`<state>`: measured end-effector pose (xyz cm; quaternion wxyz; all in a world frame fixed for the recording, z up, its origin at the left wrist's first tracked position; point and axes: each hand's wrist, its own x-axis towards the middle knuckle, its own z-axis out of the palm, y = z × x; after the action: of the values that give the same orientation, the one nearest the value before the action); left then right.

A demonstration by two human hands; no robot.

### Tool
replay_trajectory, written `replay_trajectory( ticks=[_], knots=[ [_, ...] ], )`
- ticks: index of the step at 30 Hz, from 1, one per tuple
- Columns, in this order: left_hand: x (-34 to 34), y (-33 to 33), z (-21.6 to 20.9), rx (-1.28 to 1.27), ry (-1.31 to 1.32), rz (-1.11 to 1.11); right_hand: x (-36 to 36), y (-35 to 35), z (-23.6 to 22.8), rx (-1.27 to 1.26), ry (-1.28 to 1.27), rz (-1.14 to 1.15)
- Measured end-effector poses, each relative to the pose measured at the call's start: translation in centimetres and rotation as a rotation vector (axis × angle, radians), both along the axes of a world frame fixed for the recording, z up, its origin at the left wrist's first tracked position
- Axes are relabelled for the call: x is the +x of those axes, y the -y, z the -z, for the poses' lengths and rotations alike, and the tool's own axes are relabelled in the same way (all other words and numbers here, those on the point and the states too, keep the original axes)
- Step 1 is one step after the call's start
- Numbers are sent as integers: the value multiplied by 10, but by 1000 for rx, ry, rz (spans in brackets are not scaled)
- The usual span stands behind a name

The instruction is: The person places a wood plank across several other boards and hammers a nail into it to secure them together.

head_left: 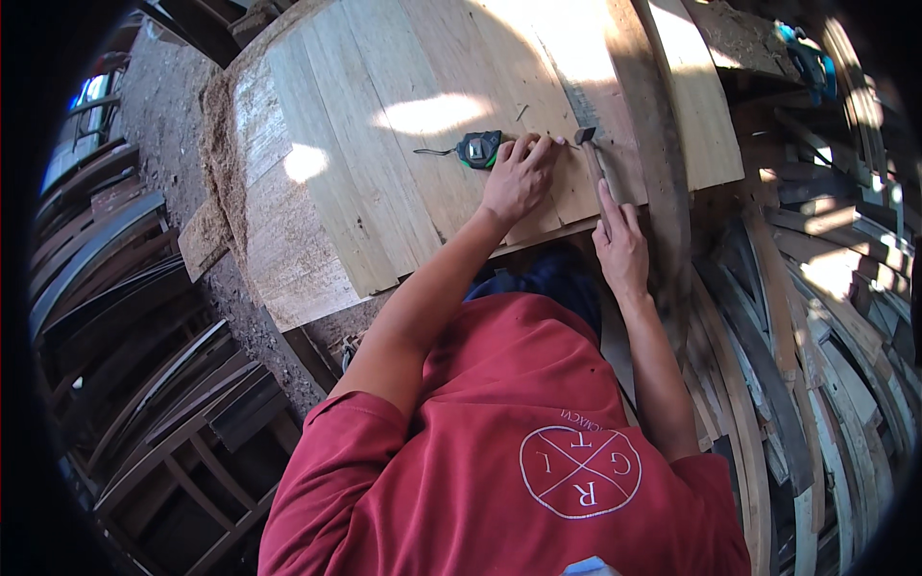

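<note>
Left hand point(519, 178) lies palm-down, fingers together, flat on the wooden worktop point(365, 144) beside a tape measure point(477, 149); right hand point(619, 245), forearm extended, is clamped on a hammer point(591, 149).

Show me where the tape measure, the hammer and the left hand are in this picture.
tape measure point(478, 149), head view, on its dark case.
hammer point(586, 136), head view, on its metal head.
left hand point(519, 178), head view, on the back of the hand.

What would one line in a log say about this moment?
left hand: flat on wooden panel, beside tape measure | right hand: holds hammer, head down on panel
</note>
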<state>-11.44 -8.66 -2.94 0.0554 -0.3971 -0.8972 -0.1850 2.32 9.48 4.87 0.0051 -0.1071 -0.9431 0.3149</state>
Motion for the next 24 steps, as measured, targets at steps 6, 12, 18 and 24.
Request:
replay_trajectory(
  ticks=[6,12,18,24],
  knots=[
    [0,-1,-2,-39,19,7,6,-1,2,6,-54,-5],
    [-1,0,-2,-36,-1,29,3,1,2,-5,-207,-7],
    [-1,0,-1,-42,13,-3,1,7,2,-40,33,29],
    [0,-4,-4,21,49,-13,7,5,1,-33,9,31]
  ],
)
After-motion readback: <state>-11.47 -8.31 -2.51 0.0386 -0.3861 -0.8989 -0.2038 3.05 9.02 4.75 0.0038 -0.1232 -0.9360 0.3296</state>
